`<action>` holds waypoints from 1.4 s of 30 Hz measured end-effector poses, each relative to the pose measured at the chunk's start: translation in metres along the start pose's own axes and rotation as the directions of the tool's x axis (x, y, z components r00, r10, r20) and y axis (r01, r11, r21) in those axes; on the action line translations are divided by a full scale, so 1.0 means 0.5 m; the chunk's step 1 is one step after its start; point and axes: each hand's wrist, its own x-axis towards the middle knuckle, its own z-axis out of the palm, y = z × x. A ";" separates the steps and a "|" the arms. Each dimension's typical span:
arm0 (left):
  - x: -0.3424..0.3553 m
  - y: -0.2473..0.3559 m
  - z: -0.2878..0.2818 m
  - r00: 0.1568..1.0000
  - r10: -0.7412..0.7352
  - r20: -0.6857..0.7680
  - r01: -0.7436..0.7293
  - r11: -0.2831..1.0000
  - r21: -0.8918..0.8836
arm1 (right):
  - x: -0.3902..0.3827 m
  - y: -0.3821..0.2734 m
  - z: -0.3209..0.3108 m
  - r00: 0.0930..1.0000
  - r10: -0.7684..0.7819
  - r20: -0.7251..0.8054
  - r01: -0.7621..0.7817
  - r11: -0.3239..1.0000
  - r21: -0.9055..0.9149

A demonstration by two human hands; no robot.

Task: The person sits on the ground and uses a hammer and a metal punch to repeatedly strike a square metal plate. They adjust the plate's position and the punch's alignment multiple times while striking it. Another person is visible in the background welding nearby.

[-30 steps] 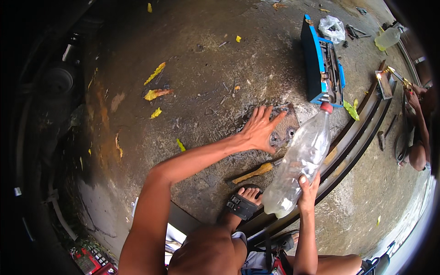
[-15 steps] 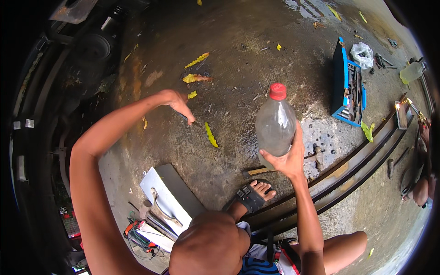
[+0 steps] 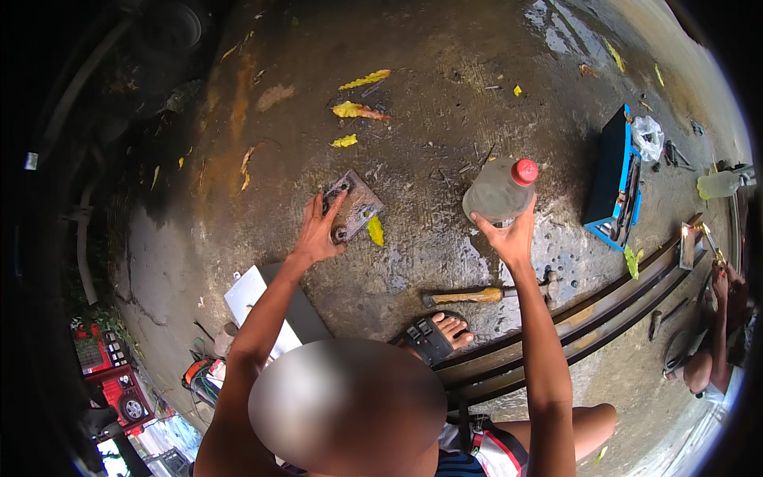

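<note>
My right hand point(image 3: 509, 234) grips a clear plastic bottle point(image 3: 497, 191) with a red cap, tilted so the cap points to the right, above the wet concrete floor point(image 3: 445, 95). My left hand point(image 3: 318, 230) rests on a flat rusty metal plate point(image 3: 354, 207) with bolt holes that lies on the floor, fingers on its near edge. A hammer point(image 3: 477, 296) with a wooden handle lies on the ground between my arms. My foot in a dark sandal point(image 3: 429, 334) is just below it.
A blue toolbox point(image 3: 616, 183) with tools stands at the right, a crumpled plastic bag point(image 3: 648, 135) on it. Long metal rails point(image 3: 604, 310) run diagonally at lower right. Another person's hand point(image 3: 727, 282) is at the far right. A white box point(image 3: 274, 306) lies by my left arm. Yellow leaves point(image 3: 362, 111) are scattered.
My left hand has come down from the air onto the metal plate. The bottle in my right hand has tilted from upright toward the right and the view has shifted.
</note>
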 end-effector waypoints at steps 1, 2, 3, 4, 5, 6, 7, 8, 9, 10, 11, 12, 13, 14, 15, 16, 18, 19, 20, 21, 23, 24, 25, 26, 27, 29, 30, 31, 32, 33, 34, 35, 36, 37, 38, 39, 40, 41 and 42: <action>-0.011 0.007 0.018 0.999 0.000 -0.052 0.002 0.999 0.046 | -0.001 -0.004 -0.002 1.000 0.008 0.012 -0.008 1.000 -0.018; -0.026 0.026 0.043 0.978 0.060 -0.200 -0.066 0.998 -0.024 | -0.006 0.000 -0.004 1.000 0.002 0.007 -0.002 0.999 -0.032; -0.047 0.071 0.057 0.970 0.101 -0.223 -0.123 0.989 -0.086 | -0.008 0.003 -0.004 1.000 -0.009 0.005 0.009 0.999 -0.041; -0.064 0.132 0.071 0.958 0.138 -0.251 -0.177 0.974 -0.140 | -0.006 0.007 -0.003 1.000 -0.023 0.002 0.023 0.999 -0.042; -0.083 0.195 0.077 0.957 0.208 -0.201 -0.251 0.942 -0.223 | -0.004 0.008 -0.003 1.000 -0.012 0.002 0.013 0.999 -0.048; -0.096 0.262 0.104 0.946 0.285 -0.152 -0.320 0.889 -0.326 | -0.010 0.015 -0.016 1.000 0.005 0.005 -0.005 0.997 -0.074; -0.104 0.303 0.138 0.914 0.392 -0.104 -0.402 0.839 -0.366 | -0.020 0.014 -0.017 1.000 0.025 0.007 -0.025 0.996 -0.087; -0.110 0.333 0.177 0.868 0.493 -0.060 -0.472 0.782 -0.407 | -0.037 0.001 -0.014 0.999 0.051 0.012 -0.051 0.997 -0.058; -0.114 0.370 0.218 0.849 0.523 -0.079 -0.506 0.761 -0.405 | -0.056 -0.009 -0.017 0.996 0.086 0.003 -0.086 0.995 -0.044; -0.118 0.396 0.254 0.838 0.544 -0.034 -0.516 0.771 -0.372 | -0.075 -0.020 -0.017 0.993 0.118 -0.006 -0.118 0.993 -0.023; -0.125 0.407 0.295 0.810 0.586 -0.014 -0.558 0.764 -0.323 | -0.098 -0.031 -0.015 0.988 0.153 -0.011 -0.153 0.988 0.000; -0.128 0.436 0.303 0.799 0.599 0.042 -0.573 0.781 -0.248 | -0.123 -0.034 -0.037 0.969 0.247 0.015 -0.246 0.967 -0.062; -0.130 0.461 0.298 0.787 0.609 0.097 -0.591 0.790 -0.164 | -0.150 -0.029 -0.046 0.977 0.211 -0.039 -0.214 0.971 -0.102; -0.127 0.466 0.291 0.793 0.599 0.112 -0.572 0.795 -0.203 | -0.184 -0.031 -0.066 0.929 0.369 -0.022 -0.370 0.926 -0.081; -0.120 0.463 0.282 0.802 0.583 0.129 -0.547 0.804 -0.232 | -0.209 -0.054 -0.077 0.858 0.513 0.003 -0.512 0.857 -0.052; -0.106 0.436 0.337 0.806 0.568 0.164 -0.529 0.817 -0.231 | -0.244 -0.048 -0.079 0.841 0.541 -0.007 -0.536 0.831 -0.144; -0.108 0.477 0.287 0.765 0.608 0.211 -0.491 0.763 -0.420 | -0.328 0.009 -0.136 0.730 0.682 -0.041 -0.657 0.685 -0.315; -0.117 0.497 0.256 0.741 0.628 0.240 -0.457 0.732 -0.506 | -0.367 0.033 -0.159 0.626 0.779 -0.035 -0.734 0.573 -0.364; -0.139 0.517 0.239 0.798 0.558 0.228 -0.346 0.734 -0.585 | -0.400 0.039 -0.160 0.557 0.830 0.034 -0.809 0.551 -0.205; -0.148 0.532 0.223 0.782 0.558 0.277 -0.311 0.734 -0.603 | -0.408 0.033 -0.154 0.429 0.902 0.049 -0.902 0.431 -0.020; -0.161 0.525 0.189 0.749 0.547 0.373 -0.237 0.747 -0.622 | -0.404 0.019 -0.119 0.365 0.923 0.119 -0.880 0.300 0.369; -0.169 0.519 0.178 0.745 0.514 0.425 -0.201 0.780 -0.593 | -0.403 0.035 -0.105 0.421 0.904 0.071 -0.843 0.361 0.397; -0.197 0.503 0.186 0.851 0.467 0.240 -0.241 0.754 -0.610 | -0.393 0.035 -0.078 0.471 0.881 0.035 -0.806 0.414 0.424; -0.204 0.491 0.197 0.835 0.492 0.248 -0.204 0.694 -0.690 | -0.392 0.027 -0.069 0.480 0.875 0.066 -0.755 0.373 0.539; -0.204 0.476 0.181 0.819 0.513 0.258 -0.158 0.632 -0.759 | -0.388 0.019 -0.059 0.544 0.834 0.092 -0.697 0.387 0.604; -0.208 0.419 0.159 0.770 0.576 0.276 -0.082 0.518 -0.852 | -0.362 -0.033 -0.058 0.550 0.811 0.198 -0.692 0.310 0.652; -0.191 0.376 0.136 0.802 0.549 0.237 -0.114 0.529 -0.841 | -0.355 -0.043 -0.070 0.569 0.791 0.226 -0.716 0.342 0.608; -0.177 0.310 0.142 0.902 0.377 0.212 -0.121 0.690 -0.714 | -0.339 -0.067 -0.078 0.560 0.783 0.271 -0.758 0.353 0.548; -0.156 0.234 0.151 0.959 0.270 0.080 -0.179 0.804 -0.567 | -0.327 -0.083 -0.101 0.565 0.757 0.330 -0.815 0.449 0.367; -0.131 0.165 0.158 0.985 0.159 -0.061 -0.171 0.907 -0.385 | -0.324 -0.068 -0.130 0.632 0.672 0.386 -0.771 0.595 0.225; -0.106 0.093 0.162 0.979 0.044 -0.197 -0.088 0.972 -0.220 | -0.318 -0.058 -0.152 0.660 0.608 0.442 -0.710 0.696 0.104; -0.080 0.037 0.162 0.972 -0.039 -0.233 0.004 0.989 -0.147 | -0.316 -0.030 -0.167 0.708 0.523 0.476 -0.583 0.812 -0.026; -0.070 -0.014 0.161 0.957 -0.127 -0.261 0.112 0.991 -0.074 | -0.293 -0.059 -0.152 0.639 0.553 0.535 -0.611 0.787 -0.083; -0.063 -0.041 0.160 0.956 -0.143 -0.257 0.136 0.990 -0.042 | -0.274 -0.093 -0.146 0.562 0.587 0.583 -0.631 0.759 -0.156; -0.057 -0.065 0.159 0.954 -0.159 -0.253 0.161 0.987 -0.012 | -0.270 -0.102 -0.120 0.543 0.562 0.624 -0.589 0.785 -0.194; -0.049 -0.082 0.162 0.952 -0.173 -0.252 0.182 0.983 0.012 | -0.278 -0.093 -0.091 0.581 0.486 0.653 -0.493 0.849 -0.192; -0.037 -0.088 0.167 0.946 -0.161 -0.282 0.173 0.985 0.018 | -0.280 -0.077 -0.067 0.587 0.405 0.702 -0.445 0.885 -0.139; -0.029 -0.097 0.171 0.954 -0.175 -0.244 0.177 0.984 -0.016 | -0.278 -0.069 -0.047 0.584 0.320 0.746 -0.397 0.914 -0.082; -0.024 -0.096 0.159 0.961 -0.189 -0.201 0.183 0.982 -0.049 | -0.270 -0.087 -0.026 0.442 0.433 0.786 -0.622 0.779 -0.079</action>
